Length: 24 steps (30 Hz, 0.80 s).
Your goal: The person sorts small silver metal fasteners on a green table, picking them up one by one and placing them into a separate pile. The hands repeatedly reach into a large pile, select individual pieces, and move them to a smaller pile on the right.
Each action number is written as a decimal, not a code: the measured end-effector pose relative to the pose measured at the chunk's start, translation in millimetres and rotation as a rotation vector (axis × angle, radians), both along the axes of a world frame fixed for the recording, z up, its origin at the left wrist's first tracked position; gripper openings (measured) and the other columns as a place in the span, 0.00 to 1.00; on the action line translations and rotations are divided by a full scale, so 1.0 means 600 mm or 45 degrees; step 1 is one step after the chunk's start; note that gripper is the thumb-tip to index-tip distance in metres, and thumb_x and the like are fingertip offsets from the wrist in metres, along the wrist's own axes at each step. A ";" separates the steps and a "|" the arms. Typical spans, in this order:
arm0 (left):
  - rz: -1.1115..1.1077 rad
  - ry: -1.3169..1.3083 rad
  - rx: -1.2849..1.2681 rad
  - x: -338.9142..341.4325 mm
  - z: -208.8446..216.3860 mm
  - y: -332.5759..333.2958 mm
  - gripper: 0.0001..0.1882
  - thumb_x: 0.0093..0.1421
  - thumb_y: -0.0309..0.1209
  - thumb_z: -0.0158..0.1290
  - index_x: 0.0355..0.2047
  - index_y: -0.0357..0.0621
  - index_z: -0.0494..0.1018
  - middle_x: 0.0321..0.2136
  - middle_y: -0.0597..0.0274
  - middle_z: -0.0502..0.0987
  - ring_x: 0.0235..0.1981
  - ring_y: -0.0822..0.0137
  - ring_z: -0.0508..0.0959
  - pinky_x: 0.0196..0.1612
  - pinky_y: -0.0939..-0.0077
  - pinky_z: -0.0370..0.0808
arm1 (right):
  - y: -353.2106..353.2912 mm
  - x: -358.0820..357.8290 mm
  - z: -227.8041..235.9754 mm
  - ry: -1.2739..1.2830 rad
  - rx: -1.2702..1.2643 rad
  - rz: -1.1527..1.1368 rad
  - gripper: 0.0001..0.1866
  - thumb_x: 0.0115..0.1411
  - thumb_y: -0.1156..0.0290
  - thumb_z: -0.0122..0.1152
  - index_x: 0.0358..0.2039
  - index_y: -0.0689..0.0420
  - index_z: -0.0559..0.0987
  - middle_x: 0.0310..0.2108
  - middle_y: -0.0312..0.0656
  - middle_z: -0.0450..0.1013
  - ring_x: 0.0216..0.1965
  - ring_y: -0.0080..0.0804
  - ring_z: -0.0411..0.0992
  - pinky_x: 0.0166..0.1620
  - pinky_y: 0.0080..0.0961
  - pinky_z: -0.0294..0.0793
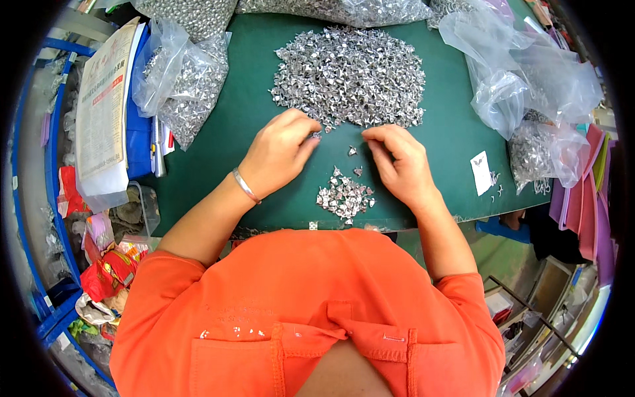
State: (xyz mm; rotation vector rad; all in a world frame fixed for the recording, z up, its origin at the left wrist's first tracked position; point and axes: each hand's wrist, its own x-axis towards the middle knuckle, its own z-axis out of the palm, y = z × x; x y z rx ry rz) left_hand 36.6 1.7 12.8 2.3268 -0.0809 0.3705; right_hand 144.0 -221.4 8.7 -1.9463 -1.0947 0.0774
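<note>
A large heap of small silvery metal pieces (347,76) lies on the green tabletop (251,66). A smaller pile of the same pieces (345,197) sits close to my body, with a single metal piece (352,151) between the two piles. My left hand (281,149), with a metal bangle on the wrist, is at the heap's near left edge, its bent fingers closed around what looks like a small metal piece (317,135). Near the heap's lower right edge, my right hand (400,162) has thumb and forefinger drawn together; anything between them is too small to make out.
Clear plastic bags of metal parts (192,86) stand at the left and along the back. Another filled bag (532,152) is at the right, below crumpled plastic (503,73). A newspaper (104,106) lies at far left. A white card (481,173) lies beside loose bits at right.
</note>
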 end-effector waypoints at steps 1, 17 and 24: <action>-0.018 -0.027 0.065 0.003 -0.002 -0.005 0.07 0.57 0.18 0.60 0.37 0.37 0.77 0.36 0.54 0.77 0.34 0.54 0.80 0.38 0.66 0.77 | 0.007 -0.004 -0.004 0.005 0.003 -0.024 0.10 0.56 0.82 0.64 0.40 0.59 0.80 0.37 0.46 0.78 0.40 0.48 0.78 0.43 0.37 0.78; 0.095 0.178 -0.268 -0.011 0.001 0.009 0.07 0.64 0.20 0.56 0.42 0.35 0.78 0.36 0.58 0.79 0.32 0.71 0.81 0.36 0.78 0.78 | -0.019 -0.003 0.015 0.036 -0.060 0.021 0.10 0.53 0.84 0.65 0.37 0.58 0.81 0.39 0.44 0.78 0.41 0.46 0.76 0.46 0.37 0.76; -0.124 0.050 -0.028 -0.005 -0.010 -0.026 0.09 0.54 0.22 0.64 0.35 0.39 0.76 0.35 0.56 0.76 0.36 0.54 0.79 0.40 0.65 0.76 | -0.021 -0.028 0.016 0.194 -0.128 0.385 0.12 0.53 0.83 0.64 0.38 0.60 0.80 0.41 0.44 0.77 0.44 0.47 0.74 0.47 0.38 0.75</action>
